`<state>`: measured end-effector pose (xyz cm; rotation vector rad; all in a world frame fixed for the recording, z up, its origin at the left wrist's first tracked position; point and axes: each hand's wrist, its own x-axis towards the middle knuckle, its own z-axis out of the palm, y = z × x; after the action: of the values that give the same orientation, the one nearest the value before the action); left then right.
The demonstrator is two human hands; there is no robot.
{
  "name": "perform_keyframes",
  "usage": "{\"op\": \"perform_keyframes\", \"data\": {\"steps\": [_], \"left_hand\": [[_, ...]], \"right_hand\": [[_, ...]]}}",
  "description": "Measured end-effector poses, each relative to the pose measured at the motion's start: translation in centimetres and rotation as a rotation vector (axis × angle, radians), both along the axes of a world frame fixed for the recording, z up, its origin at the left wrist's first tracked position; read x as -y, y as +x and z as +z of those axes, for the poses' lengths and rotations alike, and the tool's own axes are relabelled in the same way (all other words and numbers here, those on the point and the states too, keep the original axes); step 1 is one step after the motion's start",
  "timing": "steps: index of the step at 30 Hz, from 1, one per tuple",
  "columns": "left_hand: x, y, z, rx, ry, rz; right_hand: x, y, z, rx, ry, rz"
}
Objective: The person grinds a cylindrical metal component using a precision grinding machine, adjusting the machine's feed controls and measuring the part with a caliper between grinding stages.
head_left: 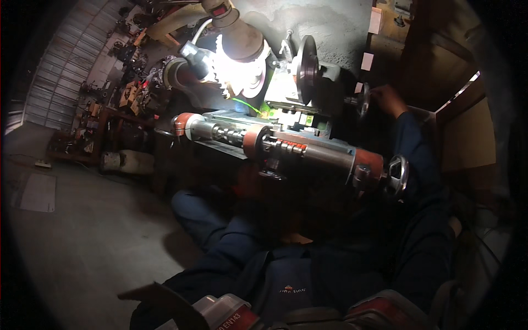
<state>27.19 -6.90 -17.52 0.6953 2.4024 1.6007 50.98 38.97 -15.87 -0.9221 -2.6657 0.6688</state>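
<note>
My right hand (pixel 389 100) reaches out at the far right, its fingers closed at the rim of a metal handwheel (pixel 364 101). Low at the centre, in deep shadow, my left hand (pixel 248 179) is close to a small lever handle (pixel 272 175) below the machine's bed; its fingers are too dark to make out. Between the hands lies a shiny shaft with lobes (pixel 234 135), like a camshaft, held level in the machine. It passes through an orange ring-shaped support (pixel 254 142). Behind it stands a disc-shaped wheel (pixel 306 70), edge-on to me.
A bright work lamp (pixel 223 14) glares over the machine's back. Another handwheel (pixel 397 176) sticks out at the bed's right end, beside an orange end block (pixel 369 165). Benches with many metal parts (pixel 129 96) line the left. A grey cylinder (pixel 129 162) lies near the floor.
</note>
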Motion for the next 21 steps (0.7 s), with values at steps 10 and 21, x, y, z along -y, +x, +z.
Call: {"op": "perform_keyframes", "data": {"steps": [10,21], "left_hand": [[1.1,-0.6,5.5,1.232,-0.739,-0.294],[1.2,-1.7,-1.9,-0.054,-0.467,-0.326]], "right_hand": [[4.8,0.1,7.9,0.535,-0.980,0.010],[5.9,0.8,11.2,0.421,-0.757,0.009]]}}
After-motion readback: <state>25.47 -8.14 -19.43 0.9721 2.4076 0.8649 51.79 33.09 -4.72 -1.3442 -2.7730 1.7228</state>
